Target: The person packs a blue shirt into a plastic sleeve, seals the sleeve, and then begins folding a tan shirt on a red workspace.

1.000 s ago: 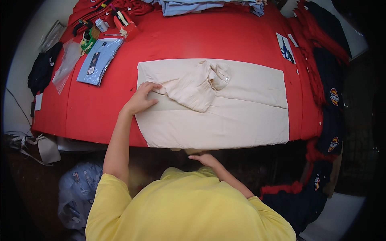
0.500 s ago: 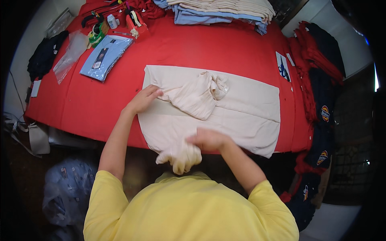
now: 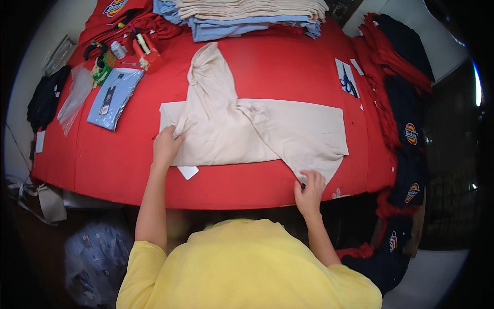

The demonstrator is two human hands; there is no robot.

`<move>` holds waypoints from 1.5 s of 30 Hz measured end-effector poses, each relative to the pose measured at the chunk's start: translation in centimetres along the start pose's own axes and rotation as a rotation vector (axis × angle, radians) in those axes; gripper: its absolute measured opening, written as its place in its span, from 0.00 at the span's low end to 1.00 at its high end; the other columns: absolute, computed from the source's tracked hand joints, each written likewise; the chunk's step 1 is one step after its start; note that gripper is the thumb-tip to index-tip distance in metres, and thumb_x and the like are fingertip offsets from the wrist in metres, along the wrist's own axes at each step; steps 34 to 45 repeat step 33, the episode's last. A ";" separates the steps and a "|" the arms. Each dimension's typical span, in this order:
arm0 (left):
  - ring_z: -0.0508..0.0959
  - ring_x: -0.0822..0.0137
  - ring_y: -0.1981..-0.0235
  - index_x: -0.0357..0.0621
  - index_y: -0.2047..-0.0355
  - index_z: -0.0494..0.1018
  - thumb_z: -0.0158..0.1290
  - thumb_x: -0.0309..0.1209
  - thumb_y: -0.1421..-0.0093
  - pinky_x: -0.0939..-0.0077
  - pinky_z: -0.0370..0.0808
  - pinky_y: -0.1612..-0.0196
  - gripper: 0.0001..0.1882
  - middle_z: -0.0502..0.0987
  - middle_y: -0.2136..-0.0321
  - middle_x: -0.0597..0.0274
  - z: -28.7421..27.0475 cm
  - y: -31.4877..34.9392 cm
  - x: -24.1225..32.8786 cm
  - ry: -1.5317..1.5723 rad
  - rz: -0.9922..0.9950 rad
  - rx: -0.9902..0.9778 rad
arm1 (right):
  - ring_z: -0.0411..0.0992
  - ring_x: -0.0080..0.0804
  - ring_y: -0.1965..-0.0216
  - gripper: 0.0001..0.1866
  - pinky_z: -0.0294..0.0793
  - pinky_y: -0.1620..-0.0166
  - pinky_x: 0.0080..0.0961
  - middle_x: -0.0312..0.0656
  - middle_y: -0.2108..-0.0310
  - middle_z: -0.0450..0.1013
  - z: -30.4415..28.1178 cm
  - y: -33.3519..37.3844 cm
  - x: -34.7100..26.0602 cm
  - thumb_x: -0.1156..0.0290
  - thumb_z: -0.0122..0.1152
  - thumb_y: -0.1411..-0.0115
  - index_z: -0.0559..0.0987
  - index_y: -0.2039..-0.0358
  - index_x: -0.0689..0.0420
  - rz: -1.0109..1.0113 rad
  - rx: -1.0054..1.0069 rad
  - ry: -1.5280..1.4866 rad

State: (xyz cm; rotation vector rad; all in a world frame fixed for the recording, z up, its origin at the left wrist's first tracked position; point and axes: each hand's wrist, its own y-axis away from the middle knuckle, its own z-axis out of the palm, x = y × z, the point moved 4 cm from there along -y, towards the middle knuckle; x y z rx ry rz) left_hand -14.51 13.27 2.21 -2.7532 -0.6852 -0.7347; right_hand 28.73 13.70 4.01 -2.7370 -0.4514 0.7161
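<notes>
A cream long-sleeved shirt lies partly folded on the red-covered table before me. One sleeve stretches away over the far edge of the body, while a folded flap slants toward the near right corner. At the shirt's left edge, my left hand pinches the cloth between thumb and fingers. My right hand grips the near right corner, with a small dark spot showing by its thumb. A white card pokes out from under the near edge.
Folded cream and blue garments are stacked at the back. A bagged blue shirt and a red tool holder are on the left. Scissors lie on white paper at right, beside navy and red garments.
The shirt's bunched part has been spread out, and one sleeve now points away from me. My right hand has moved right to the near corner; my left has shifted slightly nearer along the left edge.
</notes>
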 end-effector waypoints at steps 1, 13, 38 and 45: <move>0.78 0.48 0.59 0.34 0.59 0.74 0.58 0.37 0.44 0.58 0.70 0.52 0.19 0.78 0.60 0.46 0.1 0.0 0.9 -0.071 0.005 0.025 | 0.65 0.48 0.52 0.11 0.60 0.46 0.44 0.46 0.60 0.69 -0.5 1.9 2.5 0.72 0.60 0.45 0.75 0.60 0.57 0.075 0.067 0.134; 0.72 0.48 0.68 0.39 0.60 0.72 0.49 0.35 0.34 0.58 0.68 0.56 0.12 0.76 0.73 0.48 3.6 -1.7 0.3 -0.134 0.057 0.381 | 0.75 0.52 0.63 0.15 0.72 0.60 0.43 0.53 0.66 0.76 -3.5 -21.6 19.7 0.60 0.50 0.33 0.75 0.63 0.60 0.236 0.221 0.093; 0.77 0.46 0.64 0.44 0.65 0.74 0.60 0.38 0.44 0.58 0.71 0.55 0.12 0.78 0.75 0.45 1.4 -4.3 -0.3 -0.184 -0.302 0.268 | 0.38 0.54 0.28 0.44 0.28 0.33 0.63 0.49 0.29 0.44 2.7 -18.4 16.2 0.43 0.55 0.41 0.52 0.30 0.50 0.503 -0.496 0.521; 0.77 0.46 0.64 0.44 0.65 0.74 0.60 0.38 0.44 0.58 0.71 0.55 0.12 0.78 0.75 0.45 1.4 -4.3 -0.3 -0.184 -0.302 0.268 | 0.38 0.54 0.28 0.44 0.28 0.33 0.63 0.49 0.29 0.44 2.7 -18.4 16.2 0.43 0.55 0.41 0.52 0.30 0.50 0.503 -0.496 0.521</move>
